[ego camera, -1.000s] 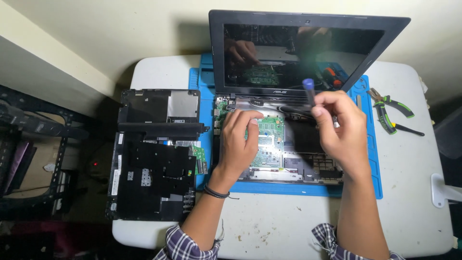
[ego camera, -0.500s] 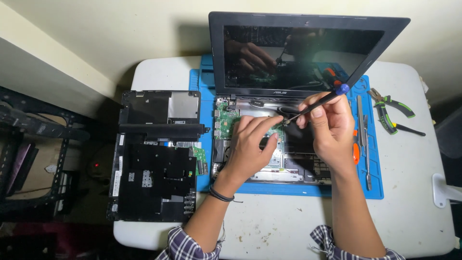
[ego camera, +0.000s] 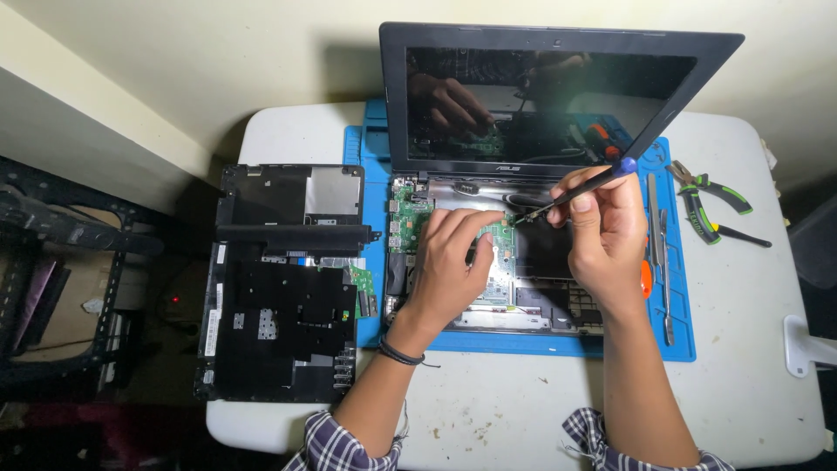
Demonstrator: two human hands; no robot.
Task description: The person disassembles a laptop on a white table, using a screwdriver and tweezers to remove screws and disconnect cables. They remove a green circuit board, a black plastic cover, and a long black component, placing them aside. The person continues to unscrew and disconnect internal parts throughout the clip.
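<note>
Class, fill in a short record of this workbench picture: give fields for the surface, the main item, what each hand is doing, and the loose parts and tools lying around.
Surface: white table with a blue mat
Main item: open laptop, base uncovered, green board showing
Left hand: resting flat on the board, holding nothing
Right hand: grips a screwdriver, tip angled down to the board
Left of mat: black bottom cover, inner side up
Right of mat: green-handled pliers
On mat's right edge: slim metal tools
</note>
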